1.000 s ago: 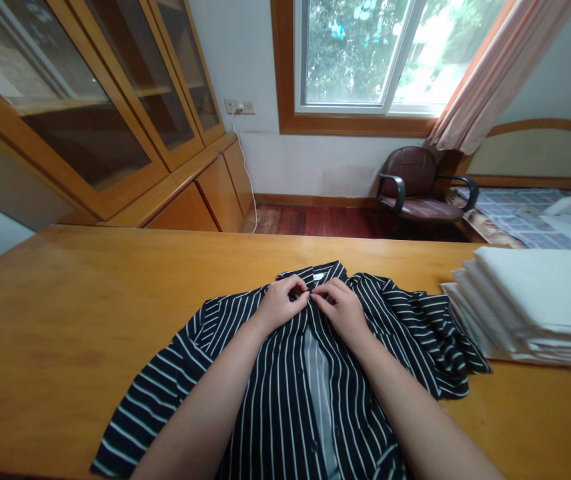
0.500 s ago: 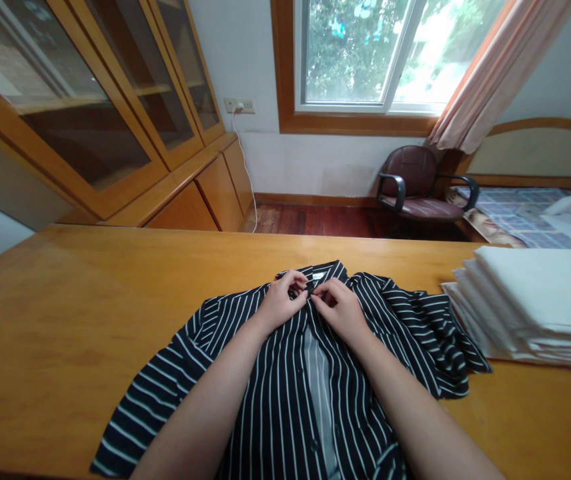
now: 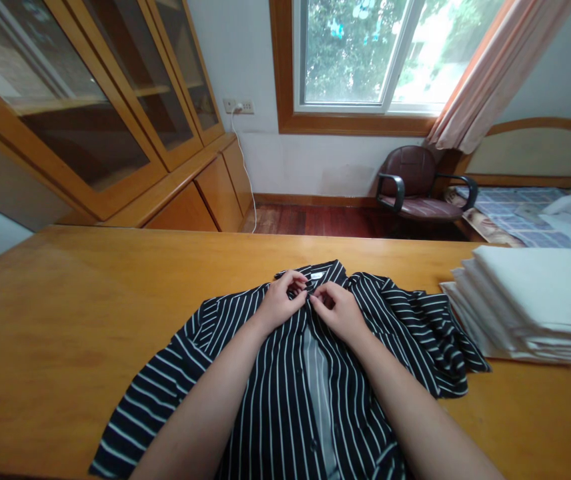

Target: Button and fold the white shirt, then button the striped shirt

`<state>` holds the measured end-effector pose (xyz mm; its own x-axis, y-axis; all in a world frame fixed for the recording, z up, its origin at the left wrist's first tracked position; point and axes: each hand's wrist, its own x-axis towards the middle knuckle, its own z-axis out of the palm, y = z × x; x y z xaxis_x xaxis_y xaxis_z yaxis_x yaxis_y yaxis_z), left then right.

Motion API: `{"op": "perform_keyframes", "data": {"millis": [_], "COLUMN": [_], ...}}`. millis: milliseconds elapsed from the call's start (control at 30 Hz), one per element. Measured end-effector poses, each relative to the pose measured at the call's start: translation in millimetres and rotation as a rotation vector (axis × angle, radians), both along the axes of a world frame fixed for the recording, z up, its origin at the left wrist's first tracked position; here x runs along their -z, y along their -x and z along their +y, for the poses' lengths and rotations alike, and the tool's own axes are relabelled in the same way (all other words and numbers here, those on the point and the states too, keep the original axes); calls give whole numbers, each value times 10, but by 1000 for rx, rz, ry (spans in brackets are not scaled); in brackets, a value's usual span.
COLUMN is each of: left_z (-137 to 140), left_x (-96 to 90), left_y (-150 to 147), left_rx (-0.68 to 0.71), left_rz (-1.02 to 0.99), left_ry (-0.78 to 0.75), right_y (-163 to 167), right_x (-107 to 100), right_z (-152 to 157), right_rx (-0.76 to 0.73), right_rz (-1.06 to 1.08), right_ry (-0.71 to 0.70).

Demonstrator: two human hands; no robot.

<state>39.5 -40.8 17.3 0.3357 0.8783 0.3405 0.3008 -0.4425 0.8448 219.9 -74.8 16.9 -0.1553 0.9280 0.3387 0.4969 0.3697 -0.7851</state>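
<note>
A black shirt with white stripes point(image 3: 275, 393) lies spread on the table, its collar pointing away from me. Just below the collar, my left hand point(image 3: 282, 299) pinches the front edge of the shirt between thumb and fingers. Close beside it, my right hand point(image 3: 336, 308) pinches the opposite front edge, fingertips nearly meeting those of the left. Whether a button sits between the fingertips is hidden. Lower down, the front hangs apart and shows the paler inner side point(image 3: 319, 380). A dark button point(image 3: 314, 445) shows near the bottom of the placket.
The shirt rests on a wooden table point(image 3: 65, 320). A stack of folded white cloths point(image 3: 530, 300) stands at the right, close to the shirt's sleeve. Beyond the table are a glass-door cabinet point(image 3: 165, 153), an office chair point(image 3: 415, 183) and a bed point(image 3: 525, 207).
My right fingertips have shifted very slightly at the collar opening. Otherwise the hands and the shirt keep their places.
</note>
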Motion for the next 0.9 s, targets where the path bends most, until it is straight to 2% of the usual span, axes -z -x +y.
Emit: {"op": "perform_keyframes", "data": {"millis": [433,900], "left_z": [-8,-20], "left_x": [-2,-30], "left_y": [12,17], "left_rx": [6,4], "left_rz": [2,-19], "left_ry": [-10,-17], "right_y": [5,3], "right_x": [26,57], "right_z": [21,44], "right_rx": [50,27], "right_rz": [10,194], "right_ry": [50,174]}}
